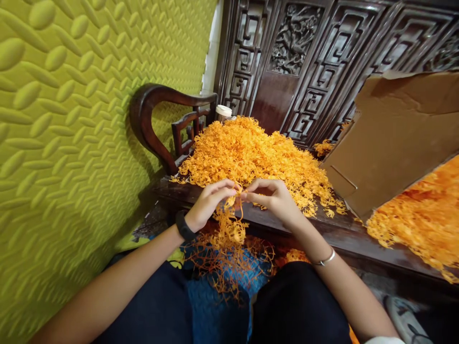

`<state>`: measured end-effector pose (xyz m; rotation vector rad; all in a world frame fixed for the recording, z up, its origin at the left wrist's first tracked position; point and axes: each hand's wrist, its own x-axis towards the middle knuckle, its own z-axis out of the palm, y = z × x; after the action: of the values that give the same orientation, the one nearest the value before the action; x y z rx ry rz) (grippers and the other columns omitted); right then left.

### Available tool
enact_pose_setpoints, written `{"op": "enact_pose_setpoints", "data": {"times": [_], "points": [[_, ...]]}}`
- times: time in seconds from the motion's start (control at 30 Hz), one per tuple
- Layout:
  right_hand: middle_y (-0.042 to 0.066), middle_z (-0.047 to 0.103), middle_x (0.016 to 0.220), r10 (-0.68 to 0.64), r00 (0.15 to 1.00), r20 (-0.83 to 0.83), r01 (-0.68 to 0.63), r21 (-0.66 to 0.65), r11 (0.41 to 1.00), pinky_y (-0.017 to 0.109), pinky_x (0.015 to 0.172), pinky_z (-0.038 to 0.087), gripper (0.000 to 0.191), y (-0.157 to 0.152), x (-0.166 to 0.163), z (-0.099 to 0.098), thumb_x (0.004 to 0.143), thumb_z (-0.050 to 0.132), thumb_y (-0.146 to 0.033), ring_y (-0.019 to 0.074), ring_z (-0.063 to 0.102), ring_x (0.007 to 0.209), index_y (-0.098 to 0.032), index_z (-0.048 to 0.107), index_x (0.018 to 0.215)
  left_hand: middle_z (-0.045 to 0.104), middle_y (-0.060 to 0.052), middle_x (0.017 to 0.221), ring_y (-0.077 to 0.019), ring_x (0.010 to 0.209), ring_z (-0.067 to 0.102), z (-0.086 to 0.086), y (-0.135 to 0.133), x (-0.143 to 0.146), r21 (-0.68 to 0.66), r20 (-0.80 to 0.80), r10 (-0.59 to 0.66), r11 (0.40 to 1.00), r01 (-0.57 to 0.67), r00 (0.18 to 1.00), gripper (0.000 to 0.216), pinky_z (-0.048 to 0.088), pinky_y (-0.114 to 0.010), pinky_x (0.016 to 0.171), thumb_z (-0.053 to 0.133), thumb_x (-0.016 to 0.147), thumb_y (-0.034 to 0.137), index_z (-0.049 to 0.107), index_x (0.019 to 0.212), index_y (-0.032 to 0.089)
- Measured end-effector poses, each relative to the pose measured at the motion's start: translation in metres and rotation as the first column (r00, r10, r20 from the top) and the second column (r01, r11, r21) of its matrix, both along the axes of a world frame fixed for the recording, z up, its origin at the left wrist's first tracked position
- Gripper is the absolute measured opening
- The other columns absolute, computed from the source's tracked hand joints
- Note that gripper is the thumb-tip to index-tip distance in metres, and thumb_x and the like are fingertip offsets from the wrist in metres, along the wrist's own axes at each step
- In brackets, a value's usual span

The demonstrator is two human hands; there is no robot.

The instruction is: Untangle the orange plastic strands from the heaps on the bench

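A short orange plastic strand (239, 192) is pinched between my two hands, just in front of the bench's edge. My left hand (210, 203) holds it with thumb and forefinger, a black band at the wrist. From the other side, the fingertips of my right hand (278, 198) are closed on the same strand. Below them hangs a tangled cluster of orange pieces (231, 229), and thin, darker orange strands (229, 267) spread out lower down between my knees. Behind my hands rises a large heap of small orange plastic pieces (247, 148).
The dark wooden bench (265, 217) has a curved armrest (143, 119) and a carved back (287, 86). A cardboard sheet (398, 138) leans at right beside more orange pieces (423, 215). A white-lidded jar (224, 111) stands behind the heap. Yellow-green padding (71, 167) covers the left wall.
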<state>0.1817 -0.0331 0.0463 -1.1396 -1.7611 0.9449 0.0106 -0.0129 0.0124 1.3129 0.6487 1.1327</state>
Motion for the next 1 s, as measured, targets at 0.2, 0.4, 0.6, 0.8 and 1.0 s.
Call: {"op": "enact_pose_setpoints", "data": {"times": [0.2,0.4,0.6,0.8,1.0], "points": [[-0.002,0.060,0.058,0.115,0.984,-0.135,-0.141,-0.204,0.969,0.026,0.063,0.043,0.006,0.002,-0.002,-0.003,0.066,0.063,-0.019,0.0099,0.055,0.058,-0.016,0.061,0.061,0.051,0.001,0.062,-0.0095,0.053,0.044,0.004,-0.003,-0.004,-0.044,-0.052,-0.200,0.979,0.198,0.978,0.015,0.034,-0.020,0.044,0.050,0.072,0.026,0.060,0.079,0.018],[-0.002,0.055,0.054,0.158,0.862,-0.481,-0.361,-0.364,0.859,0.025,0.056,0.041,0.004,0.007,-0.010,-0.014,0.060,0.057,-0.017,0.0091,0.049,0.051,-0.016,0.059,0.056,0.035,0.006,0.052,-0.0042,0.043,0.025,0.004,-0.005,-0.007,-0.035,-0.110,-0.250,0.968,0.248,0.962,0.031,0.013,-0.020,0.039,0.054,0.074,0.043,0.046,0.062,0.016],[0.000,0.056,0.064,0.158,0.811,-0.564,-0.353,-0.256,0.900,0.024,0.059,0.042,0.006,0.009,-0.003,-0.014,0.062,0.054,-0.015,0.0102,0.052,0.060,-0.017,0.058,0.059,0.039,0.007,0.053,-0.0033,0.043,0.025,-0.001,0.002,-0.011,-0.006,-0.130,-0.283,0.959,0.285,0.950,0.029,0.016,-0.019,0.040,0.057,0.073,0.043,0.053,0.073,0.015],[-0.003,0.054,0.062,0.049,0.869,-0.492,-0.199,-0.257,0.946,0.027,0.061,0.044,0.003,0.012,-0.003,-0.021,0.067,0.057,-0.017,0.0104,0.053,0.057,-0.019,0.056,0.068,0.053,0.002,0.064,-0.0071,0.050,0.047,-0.002,-0.001,-0.005,0.016,-0.218,-0.181,0.982,0.189,0.959,0.013,0.038,-0.023,0.052,0.053,0.074,0.028,0.054,0.073,0.015],[-0.001,0.059,0.072,0.025,0.940,-0.339,-0.124,-0.273,0.954,0.027,0.065,0.045,0.019,0.014,-0.006,-0.025,0.067,0.066,-0.024,0.0102,0.055,0.062,-0.019,0.059,0.084,0.040,0.006,0.054,-0.0055,0.045,0.034,-0.006,-0.001,0.000,-0.070,-0.233,-0.063,0.996,0.047,0.971,0.018,0.024,-0.020,0.043,0.050,0.075,0.032,0.050,0.067,0.016]]}}
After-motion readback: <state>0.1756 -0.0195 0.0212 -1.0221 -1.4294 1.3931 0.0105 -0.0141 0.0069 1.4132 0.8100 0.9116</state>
